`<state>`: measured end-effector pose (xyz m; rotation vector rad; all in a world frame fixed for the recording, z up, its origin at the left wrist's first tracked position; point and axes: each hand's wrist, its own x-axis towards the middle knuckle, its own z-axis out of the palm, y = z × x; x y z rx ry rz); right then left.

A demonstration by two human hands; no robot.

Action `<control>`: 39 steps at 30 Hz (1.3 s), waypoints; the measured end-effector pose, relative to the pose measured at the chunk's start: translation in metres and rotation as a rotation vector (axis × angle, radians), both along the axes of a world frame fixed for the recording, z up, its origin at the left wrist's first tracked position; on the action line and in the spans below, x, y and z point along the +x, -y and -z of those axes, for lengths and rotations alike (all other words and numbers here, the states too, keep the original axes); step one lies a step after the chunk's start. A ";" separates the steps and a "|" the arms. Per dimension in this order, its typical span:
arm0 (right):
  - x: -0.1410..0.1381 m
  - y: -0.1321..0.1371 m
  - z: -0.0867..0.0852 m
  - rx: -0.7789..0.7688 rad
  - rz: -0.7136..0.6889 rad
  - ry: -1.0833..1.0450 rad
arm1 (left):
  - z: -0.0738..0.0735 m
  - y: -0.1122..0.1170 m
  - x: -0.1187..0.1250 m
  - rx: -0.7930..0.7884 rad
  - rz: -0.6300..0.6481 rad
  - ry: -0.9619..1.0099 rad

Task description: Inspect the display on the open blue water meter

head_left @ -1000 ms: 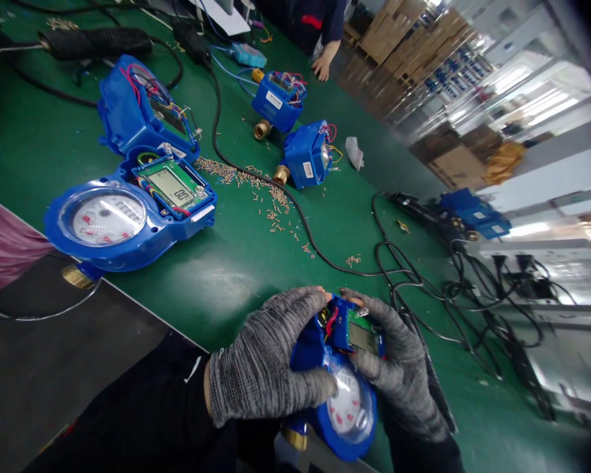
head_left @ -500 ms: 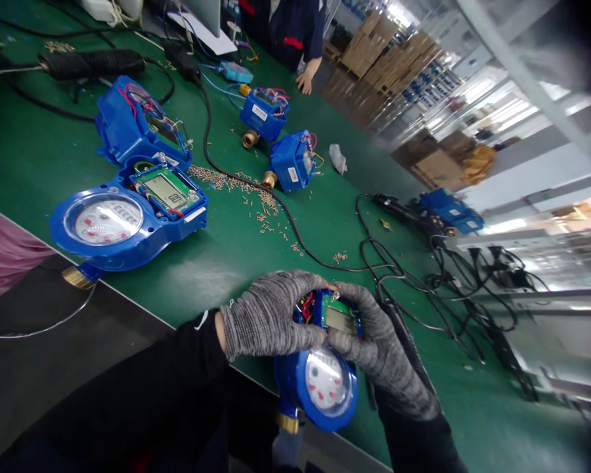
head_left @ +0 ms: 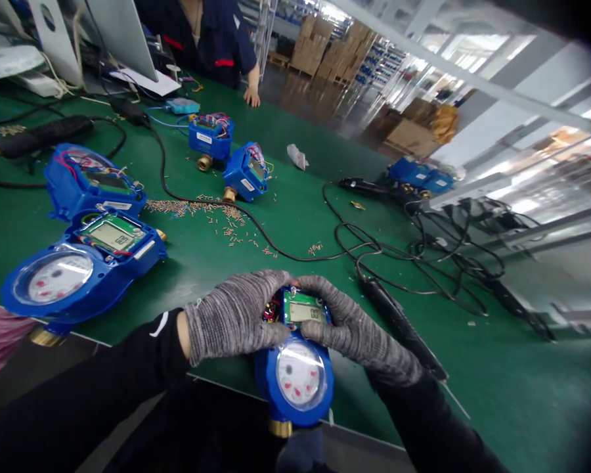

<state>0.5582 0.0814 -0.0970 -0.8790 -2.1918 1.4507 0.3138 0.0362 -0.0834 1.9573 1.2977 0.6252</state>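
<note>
A blue water meter (head_left: 300,378) with a round dial and brass fitting sits at the table's front edge. Its open top box holds a green circuit board (head_left: 295,299) with a lit LCD and red wires. My left hand (head_left: 239,318), in a grey knit glove, grips the box from the left, thumb on the near rim. My right hand (head_left: 347,322), gloved alike, closes round the right side, thumb below the display. Some of the box's sides are hidden under my fingers.
More open water meters (head_left: 86,263) stand at the left, two smaller ones (head_left: 211,136) farther back. Loose screws (head_left: 192,208) lie mid-table beside a black cable. A black electric screwdriver (head_left: 398,322) lies right of my hand. Across the table is a person's hand (head_left: 251,96).
The camera view has turned, so the scene has shifted left and sits more level. Both hands still hold the same meter, and its display digits now show clearly.
</note>
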 end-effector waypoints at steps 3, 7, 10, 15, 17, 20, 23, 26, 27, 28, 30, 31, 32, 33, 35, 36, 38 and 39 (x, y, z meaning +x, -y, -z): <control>0.001 0.002 0.001 -0.026 0.033 0.000 | -0.003 -0.004 -0.014 -0.124 0.085 0.171; 0.001 0.003 -0.002 -0.078 0.027 -0.002 | -0.004 -0.006 -0.017 -0.317 0.088 0.369; 0.001 0.002 -0.003 -0.070 0.032 -0.029 | 0.002 -0.004 -0.006 -0.377 -0.022 0.476; 0.001 0.006 0.001 0.020 0.077 -0.019 | 0.016 0.005 0.014 -0.416 -0.110 0.567; 0.001 0.008 0.003 0.052 0.074 -0.052 | 0.019 0.007 0.017 -0.394 -0.130 0.580; -0.001 0.008 0.003 0.055 0.075 -0.086 | 0.021 0.009 0.019 -0.413 -0.133 0.601; 0.003 0.005 -0.002 0.013 0.067 -0.092 | 0.018 0.008 0.019 -0.415 -0.126 0.573; 0.015 0.001 -0.006 -0.147 0.027 -0.103 | 0.015 0.008 0.019 -0.431 -0.121 0.562; 0.020 0.001 -0.005 -0.204 0.050 -0.122 | 0.014 0.008 0.018 -0.450 -0.124 0.571; 0.024 0.001 -0.004 -0.246 0.095 -0.144 | 0.014 0.008 0.017 -0.465 -0.130 0.574; 0.029 0.006 0.001 -0.290 0.200 -0.188 | 0.013 0.009 0.014 -0.467 -0.149 0.556; 0.030 0.009 0.005 -0.313 0.230 -0.196 | 0.013 0.010 0.012 -0.459 -0.159 0.545; 0.030 0.012 0.008 -0.339 0.249 -0.197 | 0.012 0.010 0.011 -0.452 -0.164 0.537; 0.029 0.016 0.010 -0.366 0.258 -0.202 | 0.012 0.011 0.011 -0.449 -0.168 0.531; 0.026 0.023 0.013 -0.409 0.266 -0.238 | 0.011 0.012 0.014 -0.463 -0.182 0.540; 0.024 0.025 0.013 -0.422 0.269 -0.261 | 0.011 0.013 0.016 -0.477 -0.187 0.561; 0.022 0.029 0.013 -0.449 0.276 -0.298 | 0.013 0.015 0.022 -0.514 -0.198 0.655; 0.021 0.030 0.012 -0.466 0.280 -0.306 | 0.015 0.016 0.025 -0.537 -0.202 0.720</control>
